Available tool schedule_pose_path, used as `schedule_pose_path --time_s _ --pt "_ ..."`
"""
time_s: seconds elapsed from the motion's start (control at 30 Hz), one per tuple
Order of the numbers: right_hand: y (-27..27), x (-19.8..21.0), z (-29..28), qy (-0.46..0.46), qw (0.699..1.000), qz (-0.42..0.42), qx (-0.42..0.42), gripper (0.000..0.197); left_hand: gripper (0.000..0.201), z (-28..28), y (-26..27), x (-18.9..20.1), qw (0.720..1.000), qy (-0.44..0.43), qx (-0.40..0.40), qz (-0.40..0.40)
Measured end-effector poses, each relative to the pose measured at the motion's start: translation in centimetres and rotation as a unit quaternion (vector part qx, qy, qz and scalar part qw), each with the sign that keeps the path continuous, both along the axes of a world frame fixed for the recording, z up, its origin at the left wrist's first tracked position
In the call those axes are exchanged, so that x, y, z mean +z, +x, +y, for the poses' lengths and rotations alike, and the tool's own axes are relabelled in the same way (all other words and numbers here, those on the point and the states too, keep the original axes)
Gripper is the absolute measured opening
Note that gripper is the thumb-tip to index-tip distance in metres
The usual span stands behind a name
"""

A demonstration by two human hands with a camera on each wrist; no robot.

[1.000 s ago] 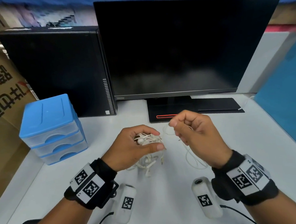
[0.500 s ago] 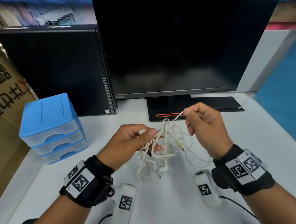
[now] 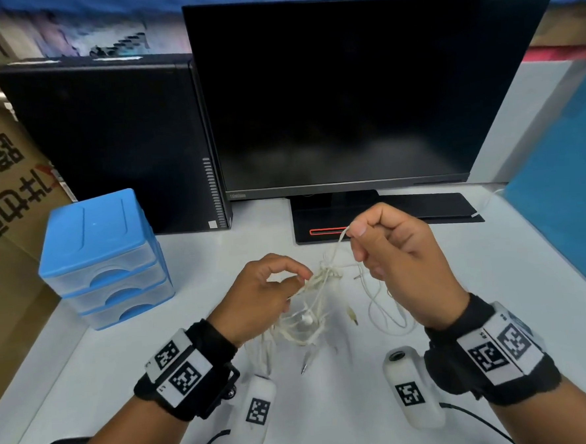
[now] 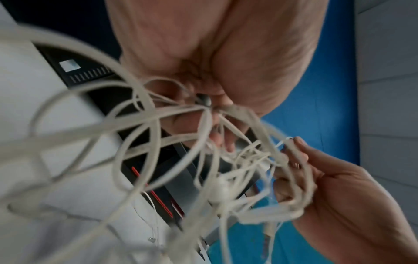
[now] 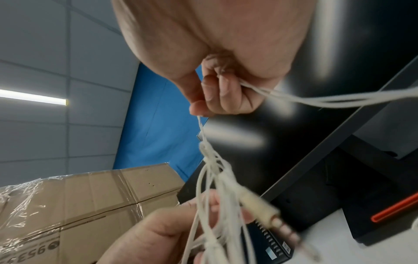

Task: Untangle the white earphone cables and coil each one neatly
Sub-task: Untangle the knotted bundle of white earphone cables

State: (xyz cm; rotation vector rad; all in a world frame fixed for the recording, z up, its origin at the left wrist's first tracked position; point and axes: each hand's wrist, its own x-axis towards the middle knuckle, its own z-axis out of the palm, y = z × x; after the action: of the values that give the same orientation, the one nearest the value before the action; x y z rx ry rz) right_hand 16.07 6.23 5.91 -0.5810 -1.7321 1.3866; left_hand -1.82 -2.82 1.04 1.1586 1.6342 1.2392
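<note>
Plug (image 5: 264, 210): nearest the right wrist camera, a gold-tipped jack hanging slantwise out of the tangle.
Cables (image 3: 318, 289): a white knotted bunch held in the air above the bench (image 3: 495, 295), between the two hands; loose loops, an earbud and jacks droop toward the bench beneath.
Left hand (image 3: 258, 296): fingers (image 3: 289, 261) curled, thumb and forefinger pinching the bunch at its left side, low.
Right hand (image 3: 400, 260): higher and farther back; fingers (image 5: 222, 89) curled, thumb and forefinger nipping one strand.
Strand (image 3: 338, 250): taut, its long axis slanting from the knot up and right to the right fingertips; a slack loop falls from the same fist toward the bench.
Drawers (image 3: 98, 257): blue three-drawer box at the bench's left; contents cannot be made out.
Monitor (image 3: 362, 94): dark, at the back, with a black computer case (image 3: 108, 147) to its left.
</note>
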Motion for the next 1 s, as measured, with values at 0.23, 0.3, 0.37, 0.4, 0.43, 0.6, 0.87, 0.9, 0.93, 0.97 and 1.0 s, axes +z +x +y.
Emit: schedule_pose_path --time_s 0.23,0.3,0.37,0.4,0.43,0.6,0.87,0.9,0.93,0.97,1.0 --pt "0.0 0.1 -0.2 -0.004 1.0 -0.001 -0.003 0.018 0.012 -0.4 1.1 0.5 0.995 0.075 -0.056 0.017" --pt "0.0 0.2 -0.2 -0.008 1.0 0.004 -0.001 0.018 0.01 -0.2 1.0 0.5 0.996 0.082 -0.02 -0.011" --pt "0.1 0.2 -0.5 -0.015 1.0 0.008 0.013 0.017 0.016 0.0 0.6 0.5 0.996 0.089 -0.009 -0.01" --pt "0.0 0.2 -0.6 -0.017 1.0 0.009 0.021 0.016 0.017 -0.1 0.5 0.6 0.995 0.097 -0.018 0.002" --pt "-0.1 0.1 -0.8 -0.015 0.999 0.009 0.028 0.015 0.016 -0.2 0.6 0.8 0.994 0.105 -0.036 0.012" --pt "-0.4 -0.1 -1.3 0.021 0.999 0.001 0.044 0.015 0.017 -0.5 1.9 1.1 0.983 0.13 0.007 0.133" --pt "-0.1 -0.8 0.2 0.021 0.998 -0.057 0.031 0.008 0.006 -0.5 1.0 1.3 0.98 0.171 -0.022 0.098" --pt "-0.1 -1.1 0.2 0.026 0.994 -0.088 0.056 0.019 0.007 -0.5 1.1 1.5 0.982 0.172 -0.03 0.071" --pt "-0.2 -1.3 -0.1 0.034 0.99 -0.116 0.076 0.024 0.008 -0.5 1.1 1.6 0.983 0.171 -0.035 0.054" --pt "-0.3 -1.5 -0.3 0.047 0.987 -0.129 0.083 0.022 0.009 -0.5 1.1 1.7 0.983 0.171 -0.039 0.047" --pt "-0.5 -1.5 -0.4 0.055 0.987 -0.128 0.082 0.016 0.008 -0.5 1.0 1.7 0.983 0.174 -0.041 0.047"
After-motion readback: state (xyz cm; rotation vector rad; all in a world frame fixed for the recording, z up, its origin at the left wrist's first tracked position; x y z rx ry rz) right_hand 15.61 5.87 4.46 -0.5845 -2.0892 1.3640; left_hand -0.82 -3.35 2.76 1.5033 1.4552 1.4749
